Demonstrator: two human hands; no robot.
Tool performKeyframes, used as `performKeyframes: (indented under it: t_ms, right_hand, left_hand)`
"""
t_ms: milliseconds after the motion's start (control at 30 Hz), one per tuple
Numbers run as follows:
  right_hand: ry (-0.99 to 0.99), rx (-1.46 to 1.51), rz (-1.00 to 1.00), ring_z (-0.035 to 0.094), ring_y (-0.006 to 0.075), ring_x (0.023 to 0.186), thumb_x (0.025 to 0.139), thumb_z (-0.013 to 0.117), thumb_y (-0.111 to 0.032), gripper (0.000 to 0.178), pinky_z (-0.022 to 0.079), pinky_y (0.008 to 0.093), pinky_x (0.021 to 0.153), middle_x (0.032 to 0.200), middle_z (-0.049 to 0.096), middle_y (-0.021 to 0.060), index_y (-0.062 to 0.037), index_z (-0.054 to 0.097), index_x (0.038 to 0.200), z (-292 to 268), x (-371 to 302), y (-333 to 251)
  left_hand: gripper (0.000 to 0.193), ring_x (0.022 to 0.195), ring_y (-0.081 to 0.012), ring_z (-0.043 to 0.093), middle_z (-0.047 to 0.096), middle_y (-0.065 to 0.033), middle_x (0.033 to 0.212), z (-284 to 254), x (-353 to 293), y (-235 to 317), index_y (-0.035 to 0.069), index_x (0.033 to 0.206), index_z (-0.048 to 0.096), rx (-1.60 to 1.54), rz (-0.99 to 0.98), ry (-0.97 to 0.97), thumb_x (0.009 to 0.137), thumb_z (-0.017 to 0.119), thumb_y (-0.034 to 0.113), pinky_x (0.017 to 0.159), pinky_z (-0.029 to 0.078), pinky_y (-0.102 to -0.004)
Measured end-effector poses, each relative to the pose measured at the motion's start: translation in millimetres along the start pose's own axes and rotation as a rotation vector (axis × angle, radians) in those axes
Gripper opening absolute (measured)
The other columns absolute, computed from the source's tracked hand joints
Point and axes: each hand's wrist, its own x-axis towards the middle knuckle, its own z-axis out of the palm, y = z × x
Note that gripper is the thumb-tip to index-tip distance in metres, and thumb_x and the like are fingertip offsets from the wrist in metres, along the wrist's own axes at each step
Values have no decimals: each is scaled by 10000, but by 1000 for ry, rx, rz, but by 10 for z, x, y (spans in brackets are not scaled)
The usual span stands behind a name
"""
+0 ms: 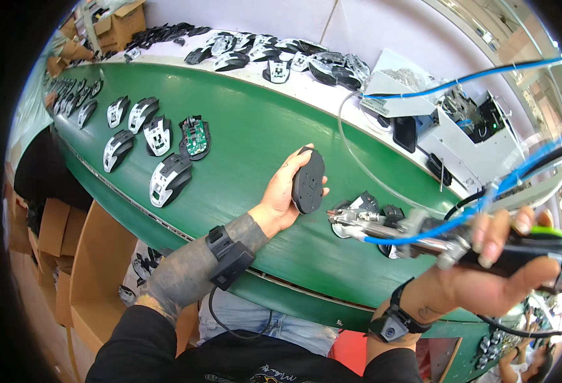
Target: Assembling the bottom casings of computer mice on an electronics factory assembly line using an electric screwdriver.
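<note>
My left hand (280, 195) is wrapped round a black computer mouse (309, 182), its flat underside turned up, above the green work surface (249, 134). My right hand (485, 284) grips the black handle of a powered screwdriver (527, 254) with a green lever, a blue hose and a long metal nose. That nose points left, its tip a little right of the mouse and apart from it. Beneath the tool, partly hidden, lie black and white mouse shells (365, 203). To the left, an open mouse base with a green circuit board (195, 137) lies beside a white and black mouse (169, 180).
More mice (143, 115) stand in rows toward the far left, near another person (41, 108). A white ledge (319, 89) at the back bears many mouse shells. A white machine (466, 143) with hoses stands at the right. Cardboard boxes (96, 281) sit below the left edge.
</note>
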Motion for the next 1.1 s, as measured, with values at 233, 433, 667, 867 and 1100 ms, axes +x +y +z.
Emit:
performKeyframes:
  t_ms: [233, 433, 667, 867, 1100]
  right_hand:
    - [85, -22, -54, 453, 91, 529, 935, 499, -437, 527, 360, 229, 487, 931, 483, 89, 7, 403, 1202, 36, -34, -89]
    - [-29, 31, 27, 452, 99, 569, 939, 501, -410, 500, 372, 246, 550, 937, 483, 75, 5, 394, 1199, 134, -87, 26]
    - [8, 50, 39, 460, 114, 540, 927, 487, -464, 551, 392, 257, 534, 863, 485, 75, -13, 360, 1218, 249, -79, 84]
    - [-4, -18, 98, 467, 119, 518, 958, 456, -412, 510, 375, 231, 477, 902, 494, 120, -4, 332, 1238, 262, -79, 135]
    - [64, -163, 54, 451, 91, 512, 975, 434, -352, 470, 360, 200, 465, 904, 498, 104, 23, 329, 1238, 14, 79, -57]
  left_hand:
    - [395, 851, -231, 608, 551, -100, 1085, 0, -29, -33, 123, 1261, 448, -30, -83, -15, 919, 497, 315, 740, 553, -418]
    - [442, 859, -214, 588, 533, -86, 1078, 65, -65, -76, 118, 1291, 427, -90, -125, -95, 904, 526, 309, 744, 550, -397]
    - [441, 842, -212, 594, 526, -87, 1072, 147, -121, -28, 117, 1288, 429, -126, -100, -118, 908, 526, 320, 733, 553, -390]
    - [546, 1104, -274, 537, 500, -140, 1260, -37, -22, 18, 88, 1296, 471, 855, 34, -67, 875, 596, 413, 934, 459, -392]
    - [512, 1139, -356, 487, 501, -200, 1237, -483, -641, 1296, 85, 1149, 578, 2181, 678, 128, 718, 697, 334, 967, 402, -428]
